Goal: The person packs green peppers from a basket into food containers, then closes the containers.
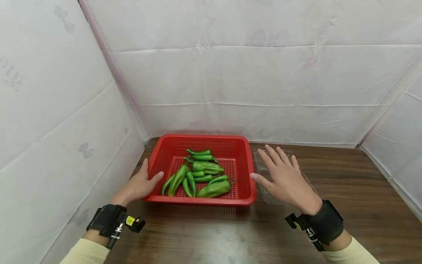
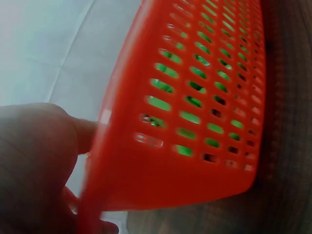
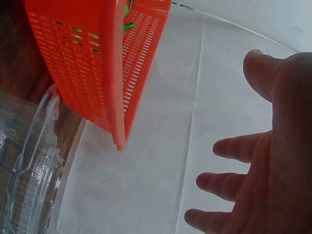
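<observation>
a: two hands flank the basket [image 1: 246, 172] on the table [image 1: 346, 205]. what could slip?

b: the left hand [image 1: 136, 187] grips the left rim, thumb hooked inside. the right hand [image 1: 286, 179] hovers spread over a clear box [image 1: 263, 165], holding nothing. a one-sided tug could swing the basket into that box.

a: its long axis?

b: left to right. most peppers [image 1: 201, 173] point away, a few crosswise.
</observation>
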`<state>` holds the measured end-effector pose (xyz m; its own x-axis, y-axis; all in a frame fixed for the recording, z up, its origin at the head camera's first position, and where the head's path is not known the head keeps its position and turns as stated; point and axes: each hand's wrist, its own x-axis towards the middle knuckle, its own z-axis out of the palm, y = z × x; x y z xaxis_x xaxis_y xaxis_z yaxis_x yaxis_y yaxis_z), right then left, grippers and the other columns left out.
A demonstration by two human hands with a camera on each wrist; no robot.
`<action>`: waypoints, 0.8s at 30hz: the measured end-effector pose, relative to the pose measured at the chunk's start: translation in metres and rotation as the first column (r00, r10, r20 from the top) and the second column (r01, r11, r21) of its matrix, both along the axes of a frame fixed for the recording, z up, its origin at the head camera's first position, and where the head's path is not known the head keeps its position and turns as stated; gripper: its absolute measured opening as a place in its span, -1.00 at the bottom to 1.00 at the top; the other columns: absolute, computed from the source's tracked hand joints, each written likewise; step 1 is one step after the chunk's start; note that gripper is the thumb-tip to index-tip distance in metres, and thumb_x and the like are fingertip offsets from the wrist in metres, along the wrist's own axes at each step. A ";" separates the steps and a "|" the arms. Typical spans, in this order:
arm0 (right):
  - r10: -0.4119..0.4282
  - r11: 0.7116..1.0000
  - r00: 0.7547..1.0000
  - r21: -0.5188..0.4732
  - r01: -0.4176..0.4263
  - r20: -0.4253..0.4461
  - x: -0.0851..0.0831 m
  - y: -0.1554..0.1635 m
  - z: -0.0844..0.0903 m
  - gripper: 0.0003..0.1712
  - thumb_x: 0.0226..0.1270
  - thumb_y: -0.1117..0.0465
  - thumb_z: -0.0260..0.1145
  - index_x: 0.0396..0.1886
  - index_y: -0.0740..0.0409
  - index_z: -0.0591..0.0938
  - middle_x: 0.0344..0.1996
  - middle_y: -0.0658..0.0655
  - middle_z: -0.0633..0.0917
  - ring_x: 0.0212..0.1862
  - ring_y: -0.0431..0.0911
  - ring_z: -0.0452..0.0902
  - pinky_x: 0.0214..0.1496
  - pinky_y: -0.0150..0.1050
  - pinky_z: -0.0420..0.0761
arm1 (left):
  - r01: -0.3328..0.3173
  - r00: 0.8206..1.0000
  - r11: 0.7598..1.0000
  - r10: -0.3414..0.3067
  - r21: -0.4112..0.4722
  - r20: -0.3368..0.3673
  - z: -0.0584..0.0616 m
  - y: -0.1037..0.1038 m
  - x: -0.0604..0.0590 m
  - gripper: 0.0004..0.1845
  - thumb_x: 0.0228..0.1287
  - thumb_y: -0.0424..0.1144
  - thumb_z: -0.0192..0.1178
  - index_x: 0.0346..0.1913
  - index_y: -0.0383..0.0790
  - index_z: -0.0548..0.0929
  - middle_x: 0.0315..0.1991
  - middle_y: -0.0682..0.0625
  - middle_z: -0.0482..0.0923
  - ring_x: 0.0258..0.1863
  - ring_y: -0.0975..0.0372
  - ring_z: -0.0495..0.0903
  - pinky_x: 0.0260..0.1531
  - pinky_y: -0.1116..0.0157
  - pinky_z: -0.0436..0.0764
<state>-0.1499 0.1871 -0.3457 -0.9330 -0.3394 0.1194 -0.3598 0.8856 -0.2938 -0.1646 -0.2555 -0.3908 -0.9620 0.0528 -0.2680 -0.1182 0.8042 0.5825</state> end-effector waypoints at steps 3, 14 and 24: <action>0.003 1.000 1.000 -0.004 -0.003 -0.001 0.000 0.000 -0.001 -0.05 0.48 -0.29 0.23 0.68 0.04 0.18 0.67 0.27 0.13 0.65 0.38 -0.07 0.51 0.58 -0.12 | -0.013 1.000 1.000 0.013 0.015 -0.003 -0.006 -0.002 0.000 0.03 0.60 0.01 -0.01 0.60 -0.46 -0.51 0.45 -0.54 0.27 0.36 -0.27 0.44 0.26 -0.32 0.47; 0.002 1.000 1.000 -0.014 -0.001 0.019 0.000 0.001 -0.004 -0.05 0.50 -0.32 0.18 0.68 0.04 0.18 0.67 0.27 0.13 0.66 0.38 -0.08 0.51 0.58 -0.14 | -0.099 0.994 0.986 0.105 0.132 -0.037 -0.015 0.000 0.001 -0.11 0.57 -0.32 -0.07 0.66 -0.30 -0.42 0.46 -0.48 0.24 0.28 -0.23 0.45 0.23 -0.21 0.47; -0.002 1.000 0.999 -0.005 0.003 0.032 0.000 0.002 -0.005 -0.03 0.47 -0.27 0.25 0.68 0.06 0.18 0.68 0.27 0.13 0.67 0.37 -0.09 0.52 0.57 -0.14 | -0.167 0.985 0.957 0.174 0.237 -0.010 -0.019 0.001 0.001 -0.12 0.54 -0.36 -0.04 0.69 -0.22 -0.33 0.47 -0.43 0.24 0.26 -0.18 0.42 0.18 -0.08 0.52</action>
